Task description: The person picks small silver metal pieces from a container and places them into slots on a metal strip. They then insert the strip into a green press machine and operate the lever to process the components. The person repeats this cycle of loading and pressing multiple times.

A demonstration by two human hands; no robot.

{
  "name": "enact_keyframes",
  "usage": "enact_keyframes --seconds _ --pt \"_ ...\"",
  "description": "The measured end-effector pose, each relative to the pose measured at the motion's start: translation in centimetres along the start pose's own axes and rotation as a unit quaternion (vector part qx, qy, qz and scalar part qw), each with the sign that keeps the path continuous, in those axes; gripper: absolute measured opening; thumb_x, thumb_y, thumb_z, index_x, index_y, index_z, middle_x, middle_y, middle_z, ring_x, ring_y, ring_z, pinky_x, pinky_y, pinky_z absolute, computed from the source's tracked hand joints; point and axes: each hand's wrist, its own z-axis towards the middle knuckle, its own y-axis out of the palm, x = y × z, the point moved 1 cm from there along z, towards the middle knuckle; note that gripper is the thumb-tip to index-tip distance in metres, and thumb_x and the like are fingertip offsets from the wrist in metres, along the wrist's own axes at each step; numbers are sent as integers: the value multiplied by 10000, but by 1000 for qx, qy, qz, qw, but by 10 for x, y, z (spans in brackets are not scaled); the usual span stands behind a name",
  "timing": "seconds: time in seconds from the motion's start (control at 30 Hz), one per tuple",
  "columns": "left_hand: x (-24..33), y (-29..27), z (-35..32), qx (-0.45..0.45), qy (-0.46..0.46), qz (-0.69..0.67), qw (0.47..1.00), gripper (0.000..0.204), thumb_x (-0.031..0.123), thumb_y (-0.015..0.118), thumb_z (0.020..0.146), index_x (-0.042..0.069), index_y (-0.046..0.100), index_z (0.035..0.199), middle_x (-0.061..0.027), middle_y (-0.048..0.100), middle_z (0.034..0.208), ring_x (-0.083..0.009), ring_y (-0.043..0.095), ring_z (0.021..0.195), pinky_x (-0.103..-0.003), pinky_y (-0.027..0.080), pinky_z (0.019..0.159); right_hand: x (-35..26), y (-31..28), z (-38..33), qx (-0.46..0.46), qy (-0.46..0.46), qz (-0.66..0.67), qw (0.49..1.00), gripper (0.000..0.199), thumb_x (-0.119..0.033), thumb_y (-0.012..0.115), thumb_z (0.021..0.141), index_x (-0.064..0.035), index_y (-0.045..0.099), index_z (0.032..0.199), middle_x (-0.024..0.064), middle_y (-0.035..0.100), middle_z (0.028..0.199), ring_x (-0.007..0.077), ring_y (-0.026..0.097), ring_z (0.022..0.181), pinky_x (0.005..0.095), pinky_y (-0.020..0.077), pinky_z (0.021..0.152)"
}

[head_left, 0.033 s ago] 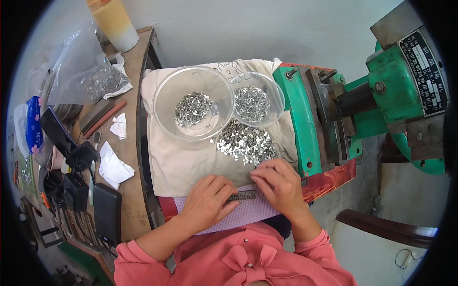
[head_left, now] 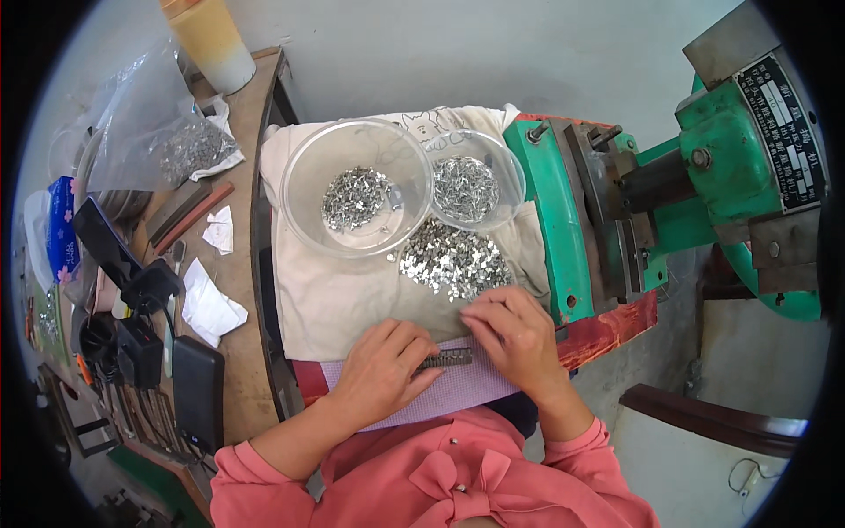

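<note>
— Both hands pinch what?
— Left hand (head_left: 385, 370) and right hand (head_left: 515, 339) close fingertips on a dark metal strip (head_left: 447, 360), at the near edge of the cloth (head_left: 334, 304).
— Beyond it?
— Loose silver pieces (head_left: 453, 261), then two clear bowls (head_left: 356, 187).

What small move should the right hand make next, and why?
Probably reach up to the loose pile of small metal pieces on the cloth and pick one more. Both hands, left hand and right hand, frame a short dark row of pieces, and the pile lies just above the right hand's fingertips.
</note>
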Motion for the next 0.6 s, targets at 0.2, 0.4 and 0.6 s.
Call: enact_keyframes --seconds 0.2,0.4,0.6 --pt "-2 2 0 0 -7 -17 1000 332 129 840 704 68 642 963 -83 621 979 -298 583 879 -404 479 751 11 13 14 -20 -46 -49 998 117 -88 767 799 -63 694 888 67 605 899 273 630 836 396 511 721" --pt "-1 4 1 1 -7 -13 1000 321 114 835 691 68 650 949 -80 628 973 -294 583 880 -406 469 750 11 11 21 -31 -43 -50 997 112 -96 771 787 -74 671 830 41 605 891 261 632 812 392 507 709" --pt "3 7 5 0 -1 8 1000 291 125 829 700 82 658 931 -51 634 957 -277 580 865 -395 442 729 9 4 17 -24 -45 -50 997 145 -49 799 745 -70 715 862 52 636 901 247 641 795 359 513 692"
